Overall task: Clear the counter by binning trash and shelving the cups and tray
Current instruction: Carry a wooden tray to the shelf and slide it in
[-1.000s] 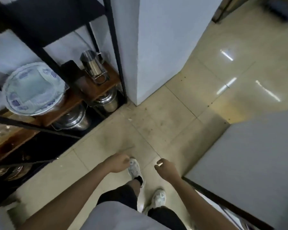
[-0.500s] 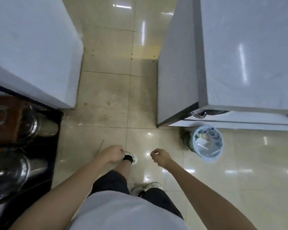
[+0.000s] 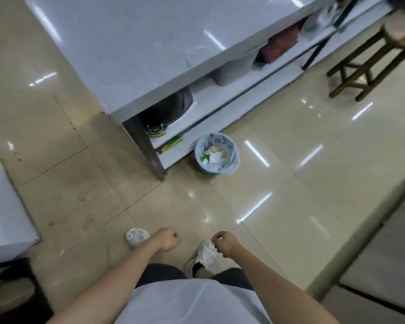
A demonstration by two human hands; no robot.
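Observation:
A small round bin (image 3: 216, 155) lined with a pale plastic bag stands on the floor by the counter's corner leg, with crumpled paper and wrappers inside. The white counter top (image 3: 136, 43) fills the upper middle of the view and its visible part is bare. My left hand (image 3: 165, 238) hangs low in a loose fist with nothing in it. My right hand (image 3: 225, 243) is beside it, fingers curled, also holding nothing. Both hands are well short of the bin, above my white shoes. No cups or tray are in view.
Under the counter a lower shelf (image 3: 211, 101) holds a dark wok (image 3: 166, 111), a white tub and a reddish item. A wooden stool (image 3: 372, 57) stands at the upper right. Another white surface (image 3: 2, 206) lies at the left, and a pale ledge (image 3: 369, 230) at the right.
My view has swung right, away from the shelf rack with the plate and steel pots. The counter, then the bin, have come into view. Both hands stay curled and low.

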